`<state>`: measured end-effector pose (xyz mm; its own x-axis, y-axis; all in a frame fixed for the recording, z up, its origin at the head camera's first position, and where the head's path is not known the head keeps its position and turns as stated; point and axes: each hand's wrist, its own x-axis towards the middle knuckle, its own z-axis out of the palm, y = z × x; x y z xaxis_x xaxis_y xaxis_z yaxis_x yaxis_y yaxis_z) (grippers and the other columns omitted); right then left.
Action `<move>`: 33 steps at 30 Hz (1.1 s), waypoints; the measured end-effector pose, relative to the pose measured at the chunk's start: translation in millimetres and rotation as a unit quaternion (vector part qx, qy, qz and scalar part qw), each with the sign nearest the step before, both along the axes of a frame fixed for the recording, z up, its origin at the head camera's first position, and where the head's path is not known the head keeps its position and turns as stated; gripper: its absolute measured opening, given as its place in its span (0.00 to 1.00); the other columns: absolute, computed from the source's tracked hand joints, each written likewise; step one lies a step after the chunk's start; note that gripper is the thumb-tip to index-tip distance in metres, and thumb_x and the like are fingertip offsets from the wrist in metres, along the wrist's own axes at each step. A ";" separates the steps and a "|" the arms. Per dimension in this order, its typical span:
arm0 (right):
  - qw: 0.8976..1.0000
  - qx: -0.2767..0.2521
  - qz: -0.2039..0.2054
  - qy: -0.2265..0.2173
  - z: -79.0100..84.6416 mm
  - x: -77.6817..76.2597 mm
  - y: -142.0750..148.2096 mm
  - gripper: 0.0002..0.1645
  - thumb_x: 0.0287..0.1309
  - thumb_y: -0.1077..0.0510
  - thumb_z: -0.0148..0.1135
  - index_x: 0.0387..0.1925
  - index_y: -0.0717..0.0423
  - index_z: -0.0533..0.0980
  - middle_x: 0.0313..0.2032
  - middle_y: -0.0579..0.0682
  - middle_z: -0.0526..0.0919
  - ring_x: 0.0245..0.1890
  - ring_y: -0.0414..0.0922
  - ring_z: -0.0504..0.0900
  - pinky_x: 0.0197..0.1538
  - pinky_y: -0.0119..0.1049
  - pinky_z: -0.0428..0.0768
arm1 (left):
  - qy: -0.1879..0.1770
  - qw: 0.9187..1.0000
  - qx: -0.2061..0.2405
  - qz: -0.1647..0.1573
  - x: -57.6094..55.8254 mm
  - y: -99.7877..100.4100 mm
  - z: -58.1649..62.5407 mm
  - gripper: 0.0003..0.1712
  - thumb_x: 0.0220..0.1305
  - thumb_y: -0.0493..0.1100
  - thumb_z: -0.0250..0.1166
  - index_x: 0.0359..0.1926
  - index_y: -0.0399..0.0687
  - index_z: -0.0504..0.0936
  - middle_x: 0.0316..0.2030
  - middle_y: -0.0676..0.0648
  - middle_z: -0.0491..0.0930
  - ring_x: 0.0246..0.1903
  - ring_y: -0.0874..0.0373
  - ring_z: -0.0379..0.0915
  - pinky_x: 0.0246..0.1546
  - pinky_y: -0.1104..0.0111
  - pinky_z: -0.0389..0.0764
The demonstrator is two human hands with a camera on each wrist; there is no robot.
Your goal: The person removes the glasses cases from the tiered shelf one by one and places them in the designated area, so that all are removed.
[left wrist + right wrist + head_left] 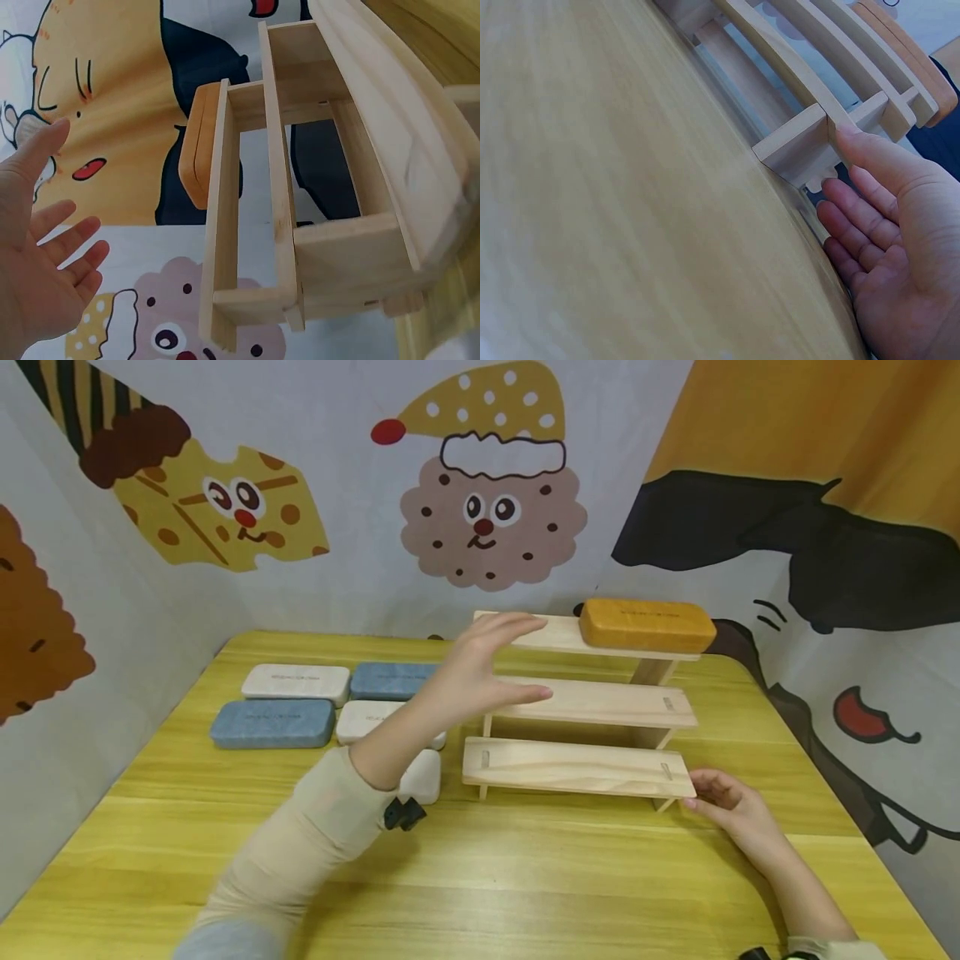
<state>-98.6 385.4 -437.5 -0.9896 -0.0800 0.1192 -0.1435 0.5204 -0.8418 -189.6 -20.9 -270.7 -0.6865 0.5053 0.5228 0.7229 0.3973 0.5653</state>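
A three-step wooden rack (577, 766) stands on the table. On the right part of its top step lies an orange glasses case (647, 626). My left hand (480, 664) is raised over the rack's left side, thumb and fingers spread apart with nothing between them. In the left wrist view that hand (45, 247) is beside the rack and apart from it. My right hand (731, 814) is at the right end of the lowest step. Its thumb tip (849, 133) touches the board's corner, while the other fingers (855, 217) bend loosely beside the rack's leg.
Left of the rack lie a blue case (273, 724), a white case (296, 680), another blue case (390, 680) and more white cases, partly hidden by my left arm. A cartoon-printed cloth (345, 593) hangs behind the wooden table (480, 877).
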 end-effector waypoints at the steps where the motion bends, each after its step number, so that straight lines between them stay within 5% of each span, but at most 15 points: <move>1: 1.000 -0.001 0.000 -0.001 0.1 0.2 0.1 0.23 0.62 0.60 0.63 0.54 0.70 0.70 0.45 0.37 0.79 0.45 0.30 0.76 0.45 0.21 0.73 | 0.000 1.000 0.000 0.001 -1.0 2.4 0.2 0.45 0.47 0.56 0.76 0.67 0.52 0.70 0.64 0.52 0.67 0.63 0.59 0.58 0.62 0.56 0.61; 16: 1.000 -0.004 0.000 -0.004 0.5 1.2 0.2 0.24 0.62 0.60 0.63 0.54 0.69 0.70 0.46 0.37 0.79 0.46 0.30 0.76 0.45 0.21 0.73 | -0.046 0.999 0.003 0.016 -17.6 36.3 1.2 0.47 0.49 0.59 0.74 0.69 0.58 0.66 0.66 0.56 0.63 0.64 0.64 0.54 0.64 0.60 0.59; 33: 1.000 -0.004 0.001 -0.001 2.1 1.2 -1.0 0.23 0.61 0.61 0.63 0.54 0.70 0.70 0.45 0.38 0.79 0.46 0.30 0.76 0.46 0.20 0.72 | -0.068 0.997 0.026 0.013 -48.6 73.3 -7.9 0.46 0.50 0.56 0.75 0.69 0.53 0.67 0.67 0.51 0.63 0.65 0.57 0.54 0.64 0.63 0.59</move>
